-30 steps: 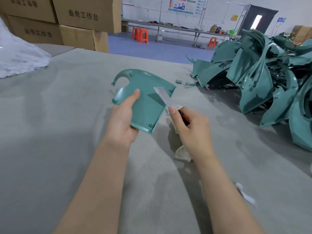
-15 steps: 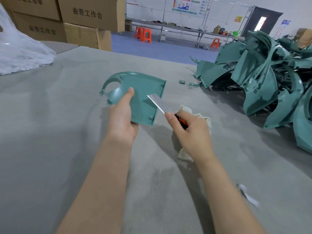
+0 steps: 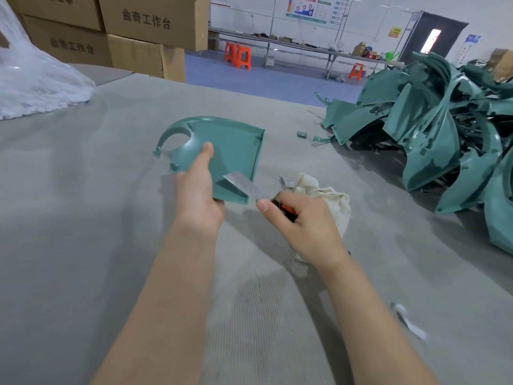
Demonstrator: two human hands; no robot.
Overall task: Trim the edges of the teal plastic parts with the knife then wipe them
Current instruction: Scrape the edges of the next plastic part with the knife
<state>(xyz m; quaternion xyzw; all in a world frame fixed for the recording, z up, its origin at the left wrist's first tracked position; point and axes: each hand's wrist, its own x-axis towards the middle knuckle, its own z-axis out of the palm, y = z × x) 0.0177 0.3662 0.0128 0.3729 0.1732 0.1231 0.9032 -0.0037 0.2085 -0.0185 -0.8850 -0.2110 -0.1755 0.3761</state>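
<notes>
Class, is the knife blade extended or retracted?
Extended: the grey blade juts from the orange handle in the right hand, over the teal part.

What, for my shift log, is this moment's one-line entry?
left hand: holds teal part | right hand: grips knife | blade: at part's near edge
</notes>
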